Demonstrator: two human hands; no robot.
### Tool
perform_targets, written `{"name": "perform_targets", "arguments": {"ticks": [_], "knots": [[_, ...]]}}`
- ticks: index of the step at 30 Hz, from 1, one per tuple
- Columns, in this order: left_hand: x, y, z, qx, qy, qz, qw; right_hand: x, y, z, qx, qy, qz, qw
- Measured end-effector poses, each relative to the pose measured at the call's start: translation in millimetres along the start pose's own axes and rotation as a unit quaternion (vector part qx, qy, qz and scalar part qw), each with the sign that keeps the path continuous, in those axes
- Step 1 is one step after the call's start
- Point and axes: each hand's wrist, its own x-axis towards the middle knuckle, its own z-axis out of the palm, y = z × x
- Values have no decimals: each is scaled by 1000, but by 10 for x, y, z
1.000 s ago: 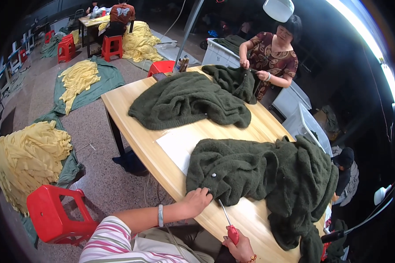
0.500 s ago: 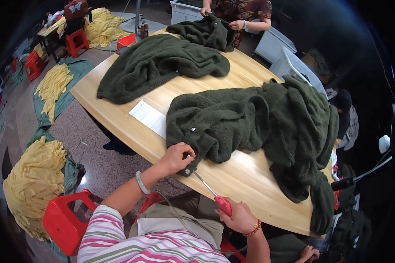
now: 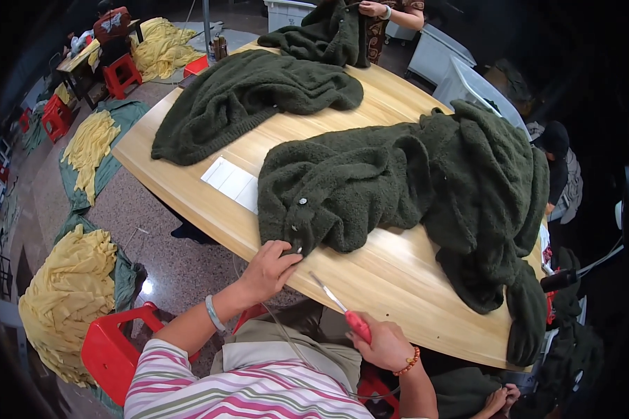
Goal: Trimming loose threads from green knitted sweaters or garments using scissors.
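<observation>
My left hand (image 3: 267, 268) is closed on the near edge of a dark green fluffy cardigan (image 3: 349, 181) at the table's front edge. Shiny buttons dot this part of it, one button (image 3: 302, 201) higher up and one close to my fingertips. In my right hand (image 3: 384, 347) is a red-handled tool (image 3: 357, 325) with a slim metal shaft, its kind not certain. The shaft points up and left over the tabletop, its tip apart from the cloth.
Another dark green garment (image 3: 251, 98) lies across the wooden table (image 3: 391, 293), near a white ruled card (image 3: 229, 183). At the far side a person's hand (image 3: 372, 9) holds more green cloth. A red stool (image 3: 112, 353) and a yellow cloth heap (image 3: 70, 300) stand at left.
The tool's tip has come away from the cardigan's edge. My left hand has shifted slightly left and down along that edge. The person across the table has raised the green cloth.
</observation>
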Motion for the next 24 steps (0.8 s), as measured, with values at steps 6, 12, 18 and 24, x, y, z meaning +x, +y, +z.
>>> {"name": "perform_targets", "arguments": {"ticks": [6,12,18,24], "knots": [[26,-54,32,-154,51,-105,981,-41,99,51,-22,-19,-69,997],[52,235,-195,-370,-257,-95,887,37,90,-74,33,75,-20,996],[604,-350,-251,-319,64,-288,901,47,318,-200,114,155,13,981],[1234,-1215,-28,-310,58,-371,874,125,382,-219,120,168,6,978]]}}
